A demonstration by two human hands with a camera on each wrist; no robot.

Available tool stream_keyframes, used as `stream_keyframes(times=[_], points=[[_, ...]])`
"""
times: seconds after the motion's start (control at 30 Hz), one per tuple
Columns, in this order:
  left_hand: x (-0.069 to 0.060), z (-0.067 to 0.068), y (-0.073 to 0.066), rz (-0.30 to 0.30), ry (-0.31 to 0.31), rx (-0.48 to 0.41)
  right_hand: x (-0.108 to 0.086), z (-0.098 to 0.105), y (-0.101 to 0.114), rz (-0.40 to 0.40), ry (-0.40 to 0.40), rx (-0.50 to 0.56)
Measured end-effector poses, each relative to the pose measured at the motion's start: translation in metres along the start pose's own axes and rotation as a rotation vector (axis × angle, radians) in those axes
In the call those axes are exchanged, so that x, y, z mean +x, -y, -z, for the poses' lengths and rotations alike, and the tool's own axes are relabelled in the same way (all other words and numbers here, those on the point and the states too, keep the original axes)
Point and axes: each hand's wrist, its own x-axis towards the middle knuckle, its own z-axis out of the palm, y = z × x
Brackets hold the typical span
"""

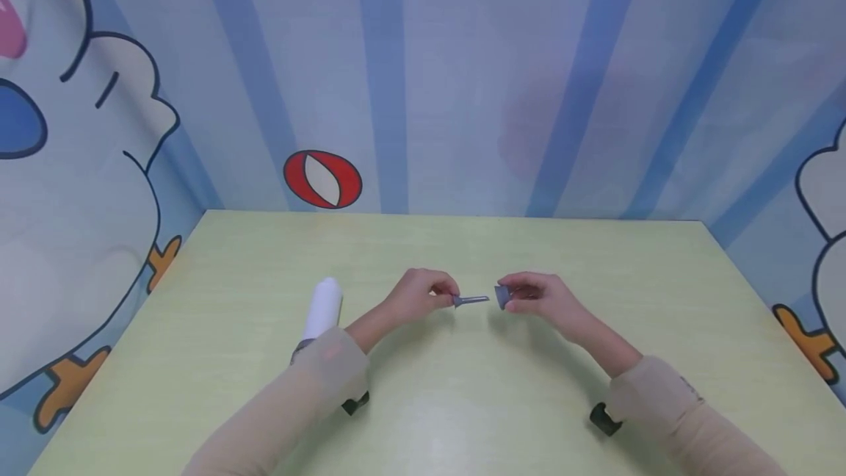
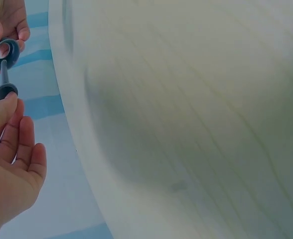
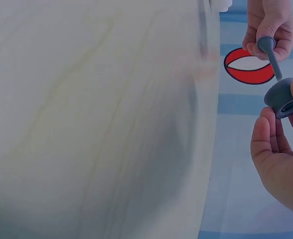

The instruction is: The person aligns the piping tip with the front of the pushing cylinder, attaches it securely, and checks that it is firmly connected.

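Observation:
My left hand pinches the wide end of a grey stemmed piece, its thin stem pointing right. Thumb and fingers of my right hand grip a grey hollow, cup-like ring by its side. In the head view a small gap lies between stem tip and ring. From the left wrist, the stem overlaps the open ring; whether they touch cannot be told. The right wrist view has the stem meeting the edge of the ring. Both hands are above the table.
A white cylinder lies on the pale green table, left of my left forearm and partly behind the sleeve. Behind the table's far edge stands a blue striped backdrop with cartoon figures.

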Motion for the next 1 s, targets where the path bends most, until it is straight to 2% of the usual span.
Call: stream_keyframes(times=[0.2,0.63,1.0], points=[[-0.001,-0.002,-0.002,-0.013,-0.007,-0.005,0.000,-0.008,0.003,0.015,0.044,0.043],[-0.003,-0.007,-0.003,-0.029,0.002,-0.036,0.002,-0.020,0.003,0.038,0.077,0.080],[-0.003,-0.010,-0.003,-0.002,0.005,-0.077,0.005,-0.028,0.003,0.020,0.096,0.129]])
